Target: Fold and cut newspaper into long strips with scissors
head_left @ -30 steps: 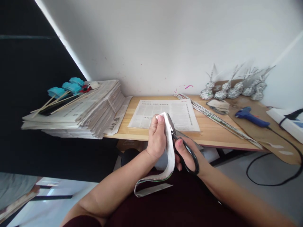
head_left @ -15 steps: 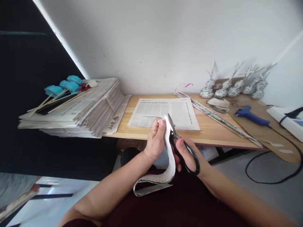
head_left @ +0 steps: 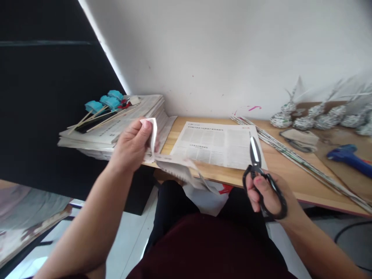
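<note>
My left hand [head_left: 133, 143] is raised near the newspaper stack, its thumb and fingers pinching one end of a paper strip [head_left: 174, 166]. The strip trails off to the right above my lap, blurred at its far part. On the right, my right hand [head_left: 269, 193] grips black-handled scissors [head_left: 255, 153], thumb and fingers in the loops, blades together and pointing up over the table's front edge. A printed newspaper sheet [head_left: 210, 141] lies flat on the wooden table [head_left: 221, 176] between and beyond the hands.
At the left, a newspaper stack [head_left: 148, 106] bears blue objects on sticks [head_left: 110, 101]. Rolled paper sticks [head_left: 296, 157] lie diagonally at the right. Behind them stand several wrapped gourd-shaped pieces [head_left: 308, 120], with a cloth [head_left: 300, 138] and a blue glue gun [head_left: 350, 157] nearer.
The hands have moved apart: my left hand went left and up with the strip, my right hand went right with the scissors. The scissor blades left the strip. The view has shifted left.
</note>
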Tool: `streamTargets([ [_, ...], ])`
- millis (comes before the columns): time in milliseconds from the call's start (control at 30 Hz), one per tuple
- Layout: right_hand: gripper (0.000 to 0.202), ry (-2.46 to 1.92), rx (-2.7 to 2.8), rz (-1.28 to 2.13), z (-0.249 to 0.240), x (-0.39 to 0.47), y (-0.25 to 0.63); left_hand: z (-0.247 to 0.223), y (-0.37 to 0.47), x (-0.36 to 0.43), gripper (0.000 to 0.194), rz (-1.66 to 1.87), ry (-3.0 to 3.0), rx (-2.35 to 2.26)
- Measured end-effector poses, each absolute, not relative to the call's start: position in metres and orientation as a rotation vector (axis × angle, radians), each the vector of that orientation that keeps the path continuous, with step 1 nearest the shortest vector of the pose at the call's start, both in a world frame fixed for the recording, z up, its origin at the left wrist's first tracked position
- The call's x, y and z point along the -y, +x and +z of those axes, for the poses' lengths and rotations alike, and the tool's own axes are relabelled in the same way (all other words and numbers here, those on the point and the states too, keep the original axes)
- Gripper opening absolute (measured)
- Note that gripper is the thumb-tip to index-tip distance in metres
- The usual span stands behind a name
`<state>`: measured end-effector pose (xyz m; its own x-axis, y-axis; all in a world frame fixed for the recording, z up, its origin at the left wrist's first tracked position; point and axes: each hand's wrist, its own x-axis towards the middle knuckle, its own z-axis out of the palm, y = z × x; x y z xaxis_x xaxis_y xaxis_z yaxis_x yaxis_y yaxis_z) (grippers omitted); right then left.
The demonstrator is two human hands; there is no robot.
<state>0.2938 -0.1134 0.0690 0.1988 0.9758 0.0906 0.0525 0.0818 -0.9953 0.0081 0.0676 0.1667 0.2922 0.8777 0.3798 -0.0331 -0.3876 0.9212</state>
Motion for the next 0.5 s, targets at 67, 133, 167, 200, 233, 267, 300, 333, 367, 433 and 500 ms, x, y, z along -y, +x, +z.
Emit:
streamTargets([
  [67, 0.049, -1.36, 1.122, 0.894, 0.065, 0.11, 0.309, 0.18, -0.015, -0.078, 0.038, 1.238, 1.732, -0.919],
  [133, 0.043, -1.453, 1.062, 0.827, 0.064, 0.108, 0.324, 0.189, -0.025, -0.09, 0.04, 1.22, 1.714, -0.994],
  [167, 0.043, -1.505, 1.028, 0.816, 0.064, 0.107, 0.331, 0.192, -0.026, -0.097, 0.04, 1.215, 1.719, -1.024],
  [200, 0.044, -1.568, 1.004, 0.817, 0.064, 0.106, 0.338, 0.195, -0.024, -0.106, 0.038, 1.205, 1.769, -1.06],
  [233, 0.046, -1.636, 0.985, 0.811, 0.065, 0.105, 0.344, 0.197, -0.019, -0.116, 0.036, 1.199, 1.854, -1.1],
  [267, 0.048, -1.701, 0.978, 0.779, 0.065, 0.103, 0.351, 0.198, -0.012, -0.129, 0.033, 1.188, 1.962, -1.14],
  [300, 0.049, -1.763, 0.98, 0.72, 0.064, 0.101, 0.358, 0.198, -0.003, -0.143, 0.032, 1.173, 2.094, -1.186],
  [333, 0.051, -1.828, 0.991, 0.654, 0.063, 0.099, 0.365, 0.196, 0.008, -0.159, 0.028, 1.163, 2.168, -1.213],
  [367, 0.052, -1.896, 1.018, 0.591, 0.061, 0.096, 0.373, 0.193, 0.02, -0.177, 0.027, 1.149, 2.197, -1.22],
  [433, 0.049, -2.069, 1.061, 0.492, 0.055, 0.092, 0.39, 0.182, 0.045, -0.217, 0.032, 1.114, 2.314, -1.296],
  [500, 0.041, -2.171, 1.097, 0.292, 0.045, 0.09, 0.408, 0.165, 0.065, -0.259, 0.033, 1.049, 2.365, -1.348],
])
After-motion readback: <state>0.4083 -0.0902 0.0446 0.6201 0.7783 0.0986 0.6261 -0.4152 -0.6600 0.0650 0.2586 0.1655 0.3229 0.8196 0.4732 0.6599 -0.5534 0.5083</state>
